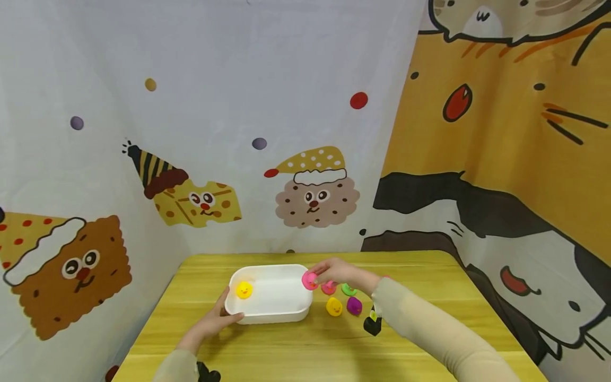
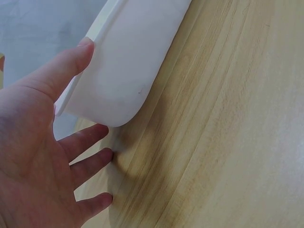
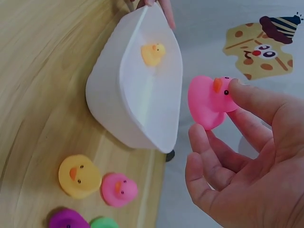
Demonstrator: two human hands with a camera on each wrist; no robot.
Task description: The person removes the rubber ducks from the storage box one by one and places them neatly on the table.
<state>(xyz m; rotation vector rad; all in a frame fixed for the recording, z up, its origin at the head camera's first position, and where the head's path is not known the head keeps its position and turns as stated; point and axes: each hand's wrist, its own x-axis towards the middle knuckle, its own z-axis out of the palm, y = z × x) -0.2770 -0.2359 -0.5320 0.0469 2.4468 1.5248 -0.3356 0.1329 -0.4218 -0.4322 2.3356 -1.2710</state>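
Observation:
In the head view my right hand (image 1: 336,271) pinches a pink rubber duck (image 1: 309,281) between thumb and fingers, over the right end of a white plastic tub (image 1: 272,318). From the right wrist view, that duck hangs clear of the tub wall. My left hand (image 1: 214,320) holds the tub's left end. Its thumb (image 2: 84,56) lies on the rim in the left wrist view, while several fingers spread near the tub's lower corner. Inside the tub, toward its left end, sits a yellow rubber duck (image 1: 244,289).
Right of the tub, more rubber ducks stand on the wooden table (image 1: 286,355): yellow (image 1: 334,306), purple (image 1: 354,305), pink (image 1: 329,287) and green (image 1: 349,289). The right forearm partly covers that area. A printed curtain (image 1: 215,106) hangs behind the table.

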